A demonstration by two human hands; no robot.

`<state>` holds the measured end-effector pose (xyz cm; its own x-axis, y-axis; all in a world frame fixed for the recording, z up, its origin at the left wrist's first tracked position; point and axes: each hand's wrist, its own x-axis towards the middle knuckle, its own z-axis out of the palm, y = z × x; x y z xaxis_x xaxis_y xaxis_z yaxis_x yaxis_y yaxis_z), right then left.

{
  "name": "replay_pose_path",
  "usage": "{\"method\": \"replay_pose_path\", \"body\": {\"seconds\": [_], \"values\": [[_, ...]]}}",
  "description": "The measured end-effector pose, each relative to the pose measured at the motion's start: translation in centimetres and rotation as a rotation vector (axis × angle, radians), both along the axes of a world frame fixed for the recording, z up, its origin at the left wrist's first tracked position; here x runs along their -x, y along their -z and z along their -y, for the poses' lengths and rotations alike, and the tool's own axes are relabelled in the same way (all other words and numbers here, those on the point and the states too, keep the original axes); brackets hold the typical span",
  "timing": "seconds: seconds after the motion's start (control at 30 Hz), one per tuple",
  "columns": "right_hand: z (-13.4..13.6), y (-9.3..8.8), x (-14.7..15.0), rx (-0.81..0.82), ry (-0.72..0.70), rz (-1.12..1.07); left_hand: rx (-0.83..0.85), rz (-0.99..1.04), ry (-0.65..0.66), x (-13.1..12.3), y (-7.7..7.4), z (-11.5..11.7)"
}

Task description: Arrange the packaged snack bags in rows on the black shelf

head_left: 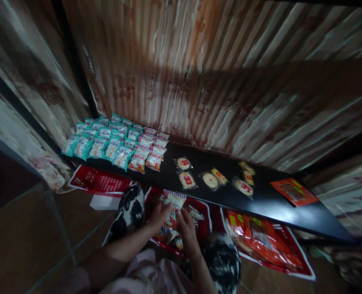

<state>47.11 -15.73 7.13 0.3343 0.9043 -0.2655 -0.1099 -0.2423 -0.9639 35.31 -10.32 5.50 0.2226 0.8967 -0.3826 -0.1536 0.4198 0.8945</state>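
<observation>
i've got one striped snack bag (pixel 173 212) pinched between both hands, left hand (pixel 161 215) on its left edge, right hand (pixel 187 228) on its right; neither is nearer. bag sits above the middle basket (pixel 210 222), just on the near side of the shelf (pixel 175 147), long axis pointing roughly front to back, striped end toward the shelf edge. matching bags (pixel 154 158) lie ahead and to the left of it, in two columns. counts: 1 bag in hand; at least 6 matching on the shelf, overlapped; teal bags (pixel 99 147) left of those, over a dozen, overlap hides the exact number; 4 round packs (pixel 210 180); 3 yellow packs (pixel 219 176); 1 orange packet (pixel 294 192) at the right; 3 red baskets total. can't count orange packets in the right basket (pixel 305 270).
</observation>
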Motion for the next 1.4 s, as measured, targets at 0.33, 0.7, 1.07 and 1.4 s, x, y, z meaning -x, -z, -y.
{"method": "replay_pose_path", "body": {"seconds": [0.33,0.7,1.07,1.4], "values": [[1.3,-1.2,1.5,0.027,0.008,-0.101,-0.051,-0.149,-0.123,-0.2,-1.0,-0.2],[1.5,-0.6,2.7,0.019,0.127,-0.161,-0.031,-0.248,-0.148,-0.4,-0.4,-0.3],[1.5,-1.2,3.0,-0.036,0.22,-0.015,0.022,-0.178,-0.134,-0.5,0.7,0.1],[1.7,0.8,2.0,-0.213,0.127,0.564,-0.009,-0.218,-0.195,0.0,0.4,-0.2]]}}
